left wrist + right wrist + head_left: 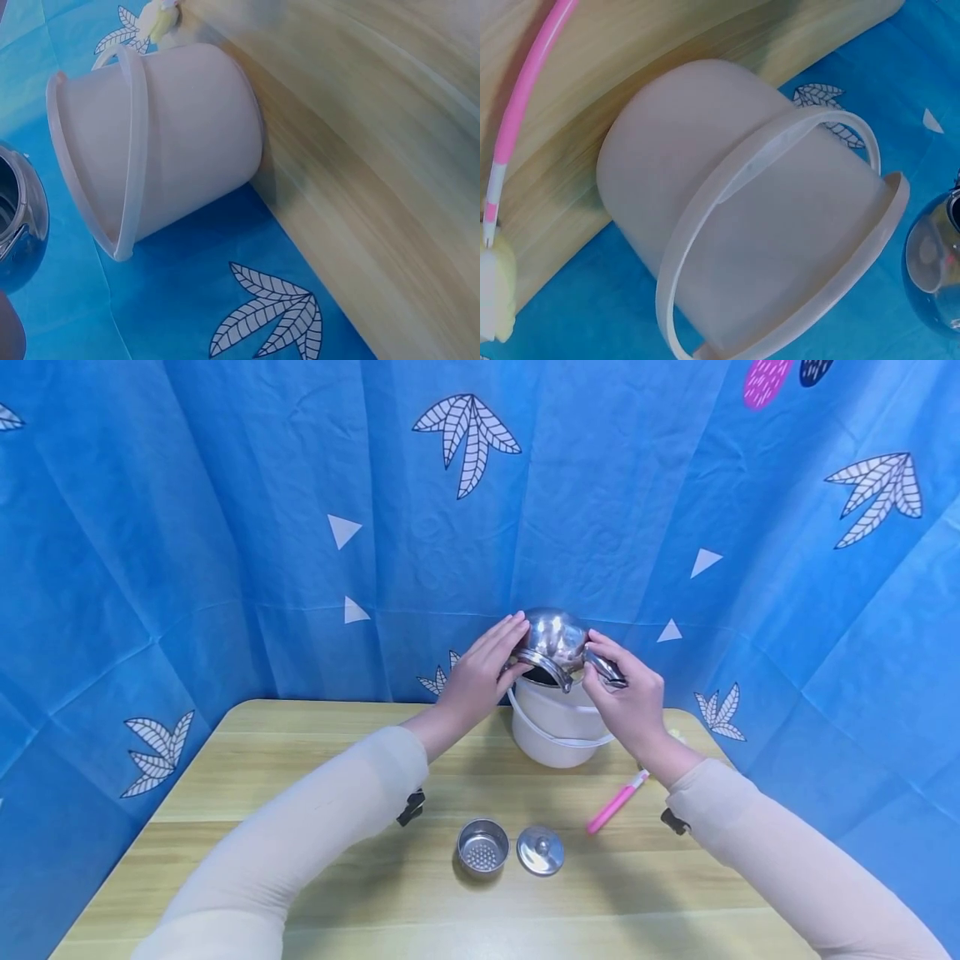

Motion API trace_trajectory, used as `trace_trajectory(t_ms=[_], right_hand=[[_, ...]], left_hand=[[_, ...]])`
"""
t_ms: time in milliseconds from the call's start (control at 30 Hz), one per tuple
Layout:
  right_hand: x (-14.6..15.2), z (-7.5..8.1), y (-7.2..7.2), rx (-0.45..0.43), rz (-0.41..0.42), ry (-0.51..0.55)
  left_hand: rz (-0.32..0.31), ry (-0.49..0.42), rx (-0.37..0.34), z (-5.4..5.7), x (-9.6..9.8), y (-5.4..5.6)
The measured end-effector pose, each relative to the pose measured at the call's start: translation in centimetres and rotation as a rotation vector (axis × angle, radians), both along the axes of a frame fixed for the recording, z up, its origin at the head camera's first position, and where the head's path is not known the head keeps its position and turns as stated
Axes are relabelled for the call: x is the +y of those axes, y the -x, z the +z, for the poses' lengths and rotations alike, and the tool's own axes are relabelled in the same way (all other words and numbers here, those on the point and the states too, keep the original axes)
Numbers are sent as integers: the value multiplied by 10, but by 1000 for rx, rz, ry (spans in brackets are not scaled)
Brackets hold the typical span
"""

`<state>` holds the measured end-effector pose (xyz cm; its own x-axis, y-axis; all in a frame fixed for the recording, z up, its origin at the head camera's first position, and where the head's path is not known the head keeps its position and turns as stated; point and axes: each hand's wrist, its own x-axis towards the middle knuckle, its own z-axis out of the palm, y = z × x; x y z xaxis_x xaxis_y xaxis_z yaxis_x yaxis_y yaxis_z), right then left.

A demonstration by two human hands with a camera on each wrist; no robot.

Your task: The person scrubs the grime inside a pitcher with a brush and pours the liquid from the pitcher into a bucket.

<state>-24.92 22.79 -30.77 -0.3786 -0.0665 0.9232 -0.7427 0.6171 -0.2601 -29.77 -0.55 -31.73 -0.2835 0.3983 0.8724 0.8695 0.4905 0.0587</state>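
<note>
A shiny stainless steel teapot (pixel 557 635) is tipped over the white bucket (pixel 558 745), its rim facing down toward the bucket's mouth. My left hand (pixel 480 672) holds the pot's left side, fingers along the body and thumb by the rim. On the other side, my right hand (pixel 626 693) grips the pot's metal handle (pixel 606 668). The left wrist view catches only a piece of the teapot (pixel 30 217) at its left edge. In the right wrist view, part of the teapot (pixel 930 262) shows at the right edge. Most of the bucket's inside is hidden.
On the wooden table (pixel 360 877) stand a perforated metal strainer cup (pixel 483 847) and, beside it, a round metal lid (pixel 540 850). A pink-handled brush (pixel 617 803) with a pale yellow head lies right of the bucket. Blue patterned cloth (pixel 285 527) hangs close behind the table.
</note>
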Motion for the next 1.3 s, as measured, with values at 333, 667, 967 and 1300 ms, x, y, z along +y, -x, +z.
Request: trace_trajectory(t_ms=[333,667,967,1300], right_hand=[[-11,-3,-5,-47,49,48],[-23,-5,-10,-80,82,77],[-46,9,-39,-165,136,120],[-57,0,-43,-263,165,158]], left_hand=[[19,10,16,-2,-10,-5],[25,13,22,-7,-22,-10],[31,14,-1,-10,-32,-17],[68,42,-41,-18,-45,-25]])
